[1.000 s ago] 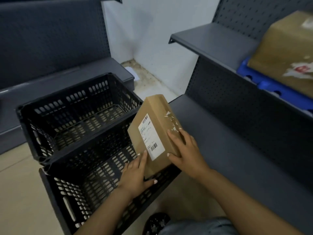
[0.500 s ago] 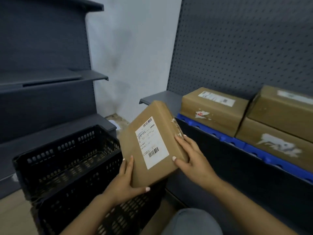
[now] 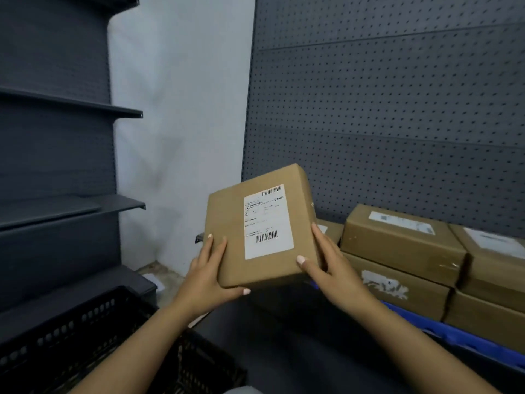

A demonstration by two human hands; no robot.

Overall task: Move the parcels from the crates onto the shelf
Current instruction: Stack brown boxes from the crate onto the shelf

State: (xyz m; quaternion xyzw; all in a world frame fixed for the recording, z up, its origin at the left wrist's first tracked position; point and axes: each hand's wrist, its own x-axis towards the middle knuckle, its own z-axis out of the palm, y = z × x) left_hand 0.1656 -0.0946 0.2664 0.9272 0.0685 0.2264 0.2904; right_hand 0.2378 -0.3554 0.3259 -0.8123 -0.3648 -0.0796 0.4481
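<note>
I am in a stockroom or the back of a shop. Dark grey metal shelving [image 3: 71,206] runs along the left of the frame, and a perforated pegboard back panel [image 3: 397,109] fills the upper right. Brown cardboard parcels [image 3: 397,243] with shipping labels sit stacked at the right on a blue pallet [image 3: 454,334]. A black slotted plastic crate [image 3: 85,336] stands at the lower left, against a bare white wall [image 3: 181,109].

Matt brown cardboard parcel [image 3: 262,228] — paper label [image 3: 267,221]
</note>
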